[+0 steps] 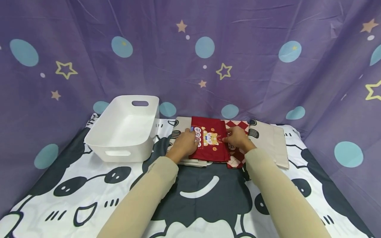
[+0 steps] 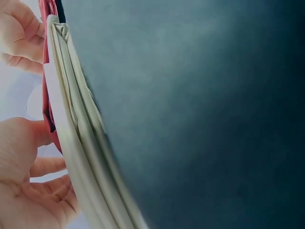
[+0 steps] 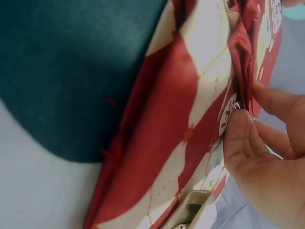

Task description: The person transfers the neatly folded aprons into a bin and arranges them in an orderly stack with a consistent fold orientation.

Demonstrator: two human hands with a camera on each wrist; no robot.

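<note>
A folded red cloth [image 1: 209,150] with a cartoon puppy print lies across the middle of a row of folded cloths at the back of the table. My left hand [image 1: 187,144] holds its left edge, thumb against the red fabric in the left wrist view. On the opposite edge, my right hand [image 1: 237,138] pinches the fabric between thumb and finger, as the right wrist view [image 3: 267,157] shows. Partly beneath the red cloth are a beige folded cloth [image 1: 183,123] on the left and a red-and-cream diamond-patterned cloth [image 1: 239,124] on the right.
Left of the cloths stands a white plastic basket [image 1: 119,151] with handle slots. Another beige folded cloth [image 1: 272,142] lies at the right end of the row. The table is covered with a cartoon-print sheet [image 1: 194,211]; a purple curtain [image 1: 166,79] hangs behind.
</note>
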